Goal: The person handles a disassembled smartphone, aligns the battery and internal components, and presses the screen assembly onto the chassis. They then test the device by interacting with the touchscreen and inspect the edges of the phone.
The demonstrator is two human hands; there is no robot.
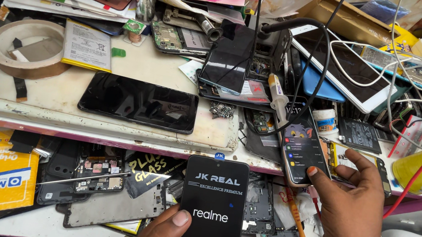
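A tall black printed phone-screen package [210,215] is gripped by the left hand [160,236], thumb pressed on its front, below the white workbench edge [78,128]. Right of it, a lit smartphone [301,145] is tapped by the right hand [346,215], thumb extended.

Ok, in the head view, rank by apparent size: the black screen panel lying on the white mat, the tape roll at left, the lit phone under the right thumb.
Largest to smallest as they look:
1. black screen panel
2. tape roll, close behind the panel
3. lit phone, touched by the right hand, partly covered, so unsure.
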